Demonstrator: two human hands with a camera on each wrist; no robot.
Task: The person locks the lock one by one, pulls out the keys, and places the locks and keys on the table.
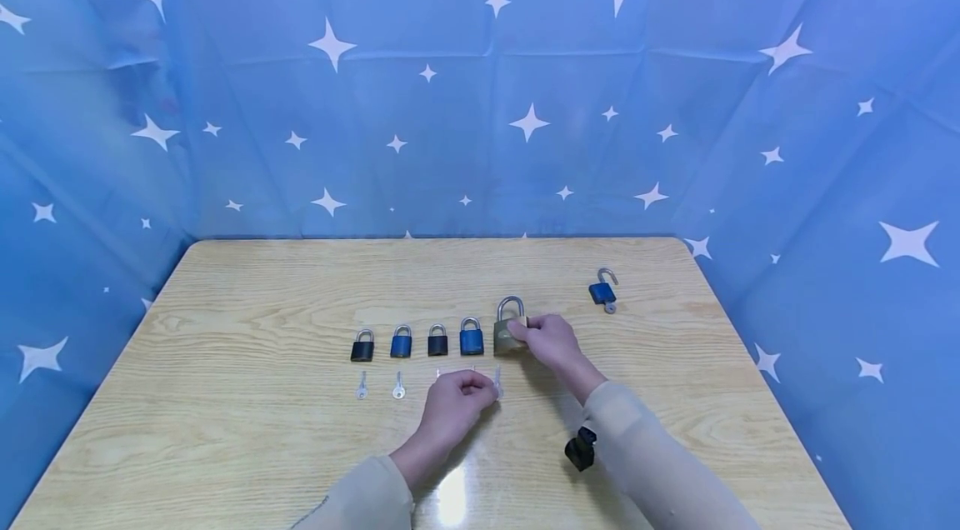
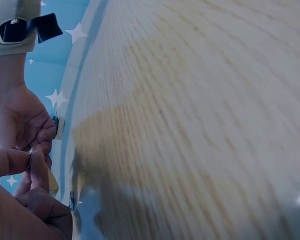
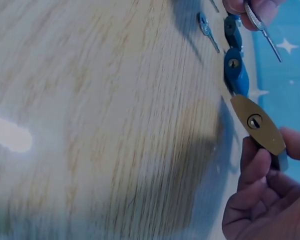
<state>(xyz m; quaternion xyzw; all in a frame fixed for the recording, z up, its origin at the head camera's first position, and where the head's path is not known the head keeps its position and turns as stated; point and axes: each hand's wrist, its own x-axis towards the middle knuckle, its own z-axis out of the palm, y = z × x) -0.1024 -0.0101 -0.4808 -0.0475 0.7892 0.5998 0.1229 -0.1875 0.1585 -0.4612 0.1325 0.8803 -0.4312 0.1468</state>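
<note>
The large brass padlock [image 1: 507, 338], its shackle closed, is gripped along its right side by my right hand [image 1: 553, 342]. In the right wrist view the padlock's underside with the keyhole [image 3: 254, 121] faces the camera, thumb and fingers on either side of the body. My left hand [image 1: 453, 407] pinches a silver key [image 3: 262, 31] by its head between thumb and finger. The key's blade points away from the fingers, a short way from the padlock and outside the keyhole. A second key [image 3: 208, 33] lies on the table near the left hand.
Left of the brass padlock stand a blue padlock [image 1: 471, 341], a black one [image 1: 437, 343], another blue one [image 1: 401, 344] and another black one [image 1: 362, 350]. Keys [image 1: 398, 387] lie before them, some partly hidden by the left hand. An open blue padlock [image 1: 602, 292] with a key lies far right.
</note>
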